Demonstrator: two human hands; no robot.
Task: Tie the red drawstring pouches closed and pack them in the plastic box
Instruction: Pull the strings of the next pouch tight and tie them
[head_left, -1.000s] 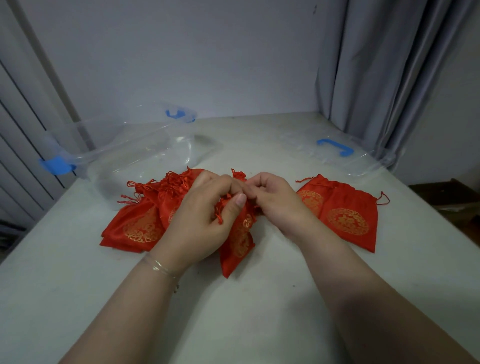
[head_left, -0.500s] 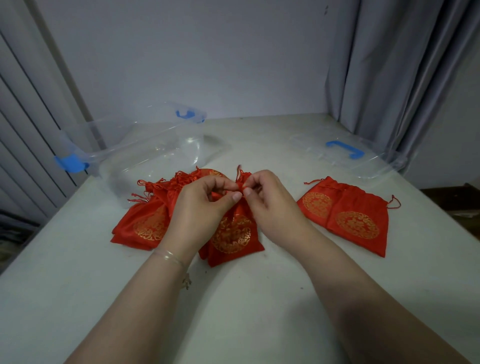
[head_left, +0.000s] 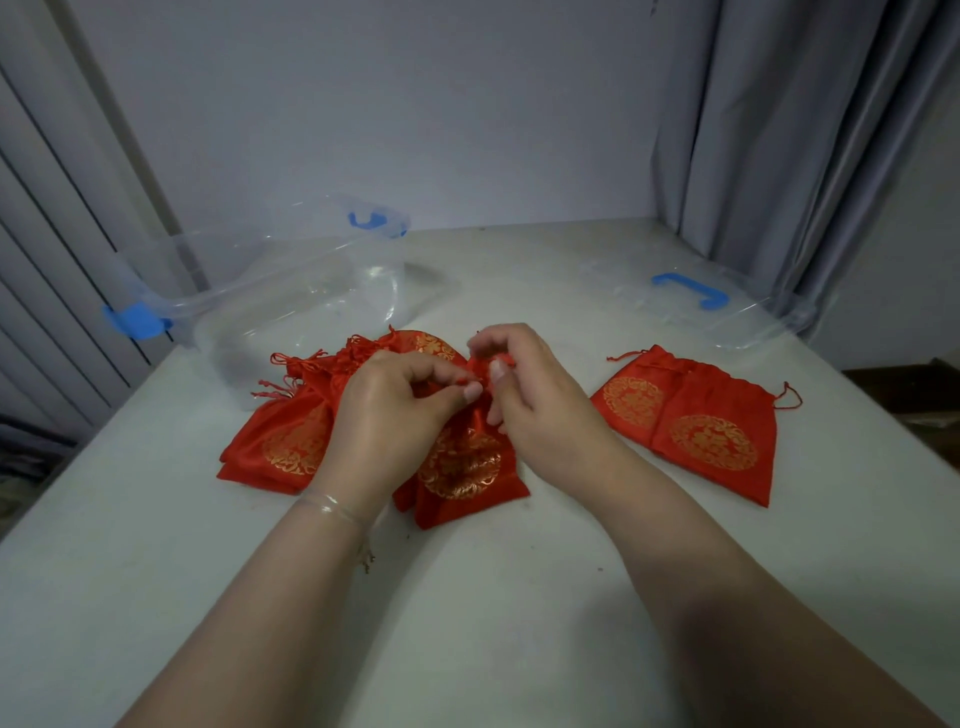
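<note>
White table (head_left: 519, 597) fills the lower view, set against a pale wall with grey curtains (head_left: 810, 130) at the right. At its middle lies a red drawstring pouch (head_left: 467, 467) with a gold round emblem, its gathered neck raised between the person's two hands. The left hand (head_left: 389, 415) has its thumb and forefinger pinched together on the red cord at the neck. The right hand (head_left: 540, 400) meets it there with curled fingers, also nipping the cord, though the cord itself is partly blurred. A thin bracelet (head_left: 332, 506) circles the left wrist. Just to the left, partly under the left hand, sits a heap of cinched pouches (head_left: 280, 441) with tasselled cords. To the right, apart from the hands, two flat pouches (head_left: 696, 426) lie overlapping. Behind the heap stands the clear plastic box (head_left: 270, 291) with blue clips, and its lid (head_left: 717, 312) with a blue handle rests at the far right.
</note>
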